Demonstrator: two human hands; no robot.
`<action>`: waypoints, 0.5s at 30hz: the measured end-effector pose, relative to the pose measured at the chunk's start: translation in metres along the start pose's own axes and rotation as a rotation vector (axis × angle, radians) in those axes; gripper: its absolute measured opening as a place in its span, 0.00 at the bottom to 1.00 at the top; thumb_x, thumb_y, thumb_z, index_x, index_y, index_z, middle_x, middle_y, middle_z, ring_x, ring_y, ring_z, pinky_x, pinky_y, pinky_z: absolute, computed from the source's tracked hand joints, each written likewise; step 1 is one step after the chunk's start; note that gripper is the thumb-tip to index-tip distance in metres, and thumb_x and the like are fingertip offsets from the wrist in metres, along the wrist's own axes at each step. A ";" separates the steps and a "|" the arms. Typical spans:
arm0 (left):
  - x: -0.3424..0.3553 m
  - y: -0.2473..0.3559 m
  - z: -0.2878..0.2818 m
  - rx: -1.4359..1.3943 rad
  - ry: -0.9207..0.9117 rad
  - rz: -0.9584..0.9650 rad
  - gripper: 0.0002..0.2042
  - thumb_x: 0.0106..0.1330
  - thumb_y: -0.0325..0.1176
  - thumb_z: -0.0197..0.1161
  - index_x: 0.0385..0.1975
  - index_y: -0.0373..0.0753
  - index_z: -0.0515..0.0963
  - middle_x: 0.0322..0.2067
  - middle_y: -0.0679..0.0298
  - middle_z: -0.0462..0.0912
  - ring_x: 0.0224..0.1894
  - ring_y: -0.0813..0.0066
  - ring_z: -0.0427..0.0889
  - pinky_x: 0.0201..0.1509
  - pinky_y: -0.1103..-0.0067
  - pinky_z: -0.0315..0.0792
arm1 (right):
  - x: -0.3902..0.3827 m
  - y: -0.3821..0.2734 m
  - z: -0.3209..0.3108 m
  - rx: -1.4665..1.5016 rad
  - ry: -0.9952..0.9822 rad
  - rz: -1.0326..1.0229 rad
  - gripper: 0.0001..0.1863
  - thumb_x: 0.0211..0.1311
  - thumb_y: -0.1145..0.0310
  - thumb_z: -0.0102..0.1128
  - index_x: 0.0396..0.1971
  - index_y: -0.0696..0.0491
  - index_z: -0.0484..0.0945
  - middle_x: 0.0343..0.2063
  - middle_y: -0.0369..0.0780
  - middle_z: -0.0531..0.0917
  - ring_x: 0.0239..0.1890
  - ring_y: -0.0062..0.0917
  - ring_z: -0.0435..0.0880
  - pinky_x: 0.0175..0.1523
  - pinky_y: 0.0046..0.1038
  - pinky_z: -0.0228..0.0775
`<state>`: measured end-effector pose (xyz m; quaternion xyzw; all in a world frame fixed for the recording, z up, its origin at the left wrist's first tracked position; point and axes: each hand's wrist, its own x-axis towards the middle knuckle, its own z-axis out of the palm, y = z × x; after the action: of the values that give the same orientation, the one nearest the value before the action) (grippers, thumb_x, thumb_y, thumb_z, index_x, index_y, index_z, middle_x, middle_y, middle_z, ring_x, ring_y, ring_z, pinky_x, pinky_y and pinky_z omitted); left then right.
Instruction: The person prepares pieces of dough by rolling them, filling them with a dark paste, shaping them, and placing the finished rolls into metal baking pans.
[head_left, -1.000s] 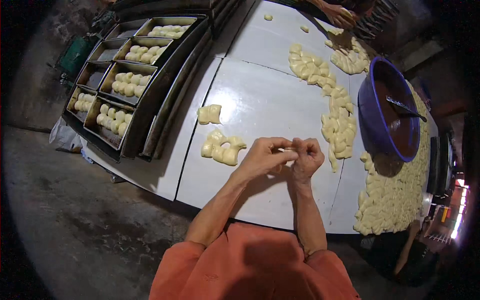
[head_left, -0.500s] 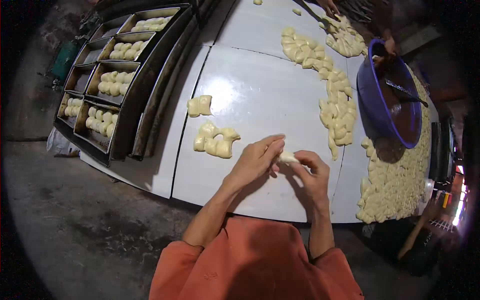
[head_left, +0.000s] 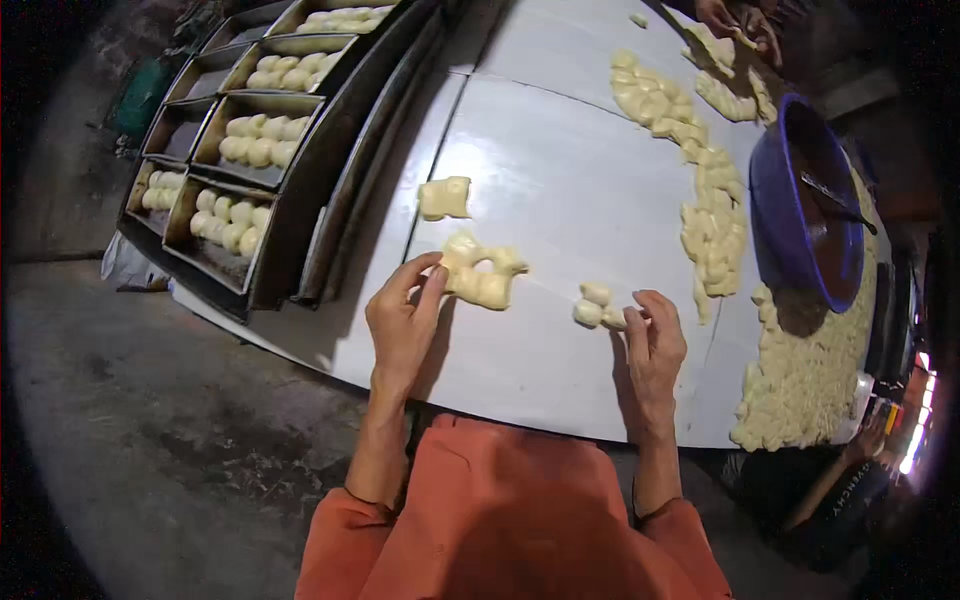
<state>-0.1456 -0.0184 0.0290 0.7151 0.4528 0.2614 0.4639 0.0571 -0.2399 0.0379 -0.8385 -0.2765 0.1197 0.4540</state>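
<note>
On the white tabletop [head_left: 530, 370], my left hand [head_left: 400, 320] pinches the left edge of a ragged cluster of pale dough [head_left: 480, 285]. A separate square dough piece [head_left: 444, 198] lies just above it. My right hand [head_left: 655, 350] has finger and thumb on the end of a small group of rounded dough pieces [head_left: 593, 305] to the right of the cluster.
Metal pans [head_left: 255, 140] holding dough balls stand on the left. At the right are a purple basin [head_left: 770, 210] of brown mixture with a utensil, long dough strips [head_left: 715, 230] and a dough mass [head_left: 795, 390]. Co-workers' hands [head_left: 745, 30] and another person [head_left: 830, 500] appear at right.
My hands have separated: the left went left to the dough cluster, the right moved right. The small rounded pieces now show on the table. A co-worker's hand left the basin.
</note>
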 end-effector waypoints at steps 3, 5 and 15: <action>0.003 -0.013 -0.006 0.084 0.081 0.149 0.11 0.65 0.30 0.69 0.45 0.35 0.85 0.47 0.57 0.87 0.44 0.68 0.87 0.42 0.76 0.79 | 0.012 -0.027 0.037 -0.126 -0.145 -0.239 0.13 0.65 0.69 0.63 0.46 0.59 0.82 0.49 0.50 0.82 0.45 0.44 0.83 0.52 0.40 0.75; 0.010 -0.017 -0.005 0.314 0.065 0.382 0.14 0.61 0.31 0.71 0.45 0.37 0.84 0.51 0.56 0.85 0.49 0.60 0.84 0.50 0.71 0.78 | 0.027 -0.047 0.069 -0.234 -0.254 -0.299 0.17 0.62 0.64 0.66 0.49 0.56 0.80 0.49 0.48 0.81 0.46 0.44 0.81 0.53 0.41 0.72; 0.011 -0.020 0.004 0.382 -0.182 0.415 0.28 0.58 0.42 0.73 0.59 0.40 0.77 0.64 0.53 0.72 0.68 0.54 0.67 0.67 0.59 0.60 | 0.045 -0.067 0.095 -0.211 -0.720 -0.073 0.12 0.64 0.68 0.59 0.42 0.60 0.76 0.35 0.49 0.82 0.38 0.33 0.81 0.44 0.30 0.75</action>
<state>-0.1457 -0.0073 0.0083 0.8872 0.2945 0.1954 0.2965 0.0274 -0.1186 0.0425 -0.7744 -0.4587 0.3617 0.2428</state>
